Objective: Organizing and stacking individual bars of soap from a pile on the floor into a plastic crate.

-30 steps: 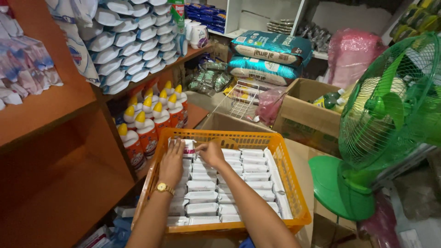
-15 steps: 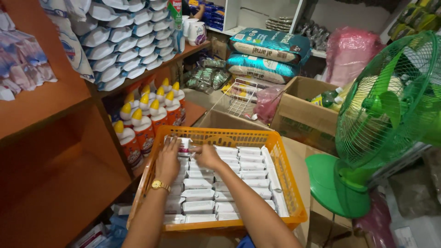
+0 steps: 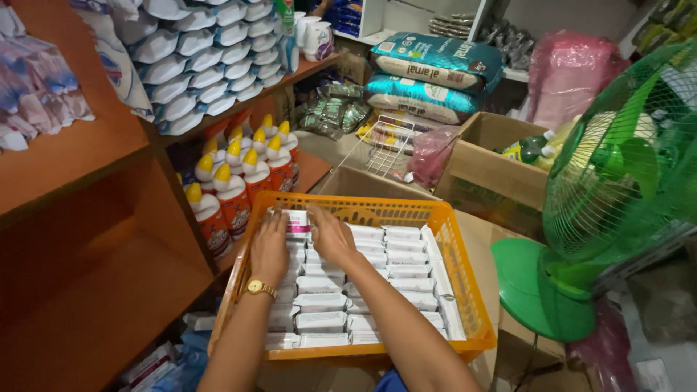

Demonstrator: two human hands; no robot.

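Sorting small white rectangular packets packed in rows inside the orange plastic mesh basket. Left hand and right hand pressing, fingers loosely together, on a pink-and-white packet at the far-left corner. Needing a firm pinch next. Hands barely shifting since earlier; view moving closer.

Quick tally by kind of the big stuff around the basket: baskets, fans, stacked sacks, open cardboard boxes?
Orange basket of white packets, under the left hand and right hand: 1
Green fan: 1
Stacked blue sacks: 2
Open cardboard box: 1
Total: 5
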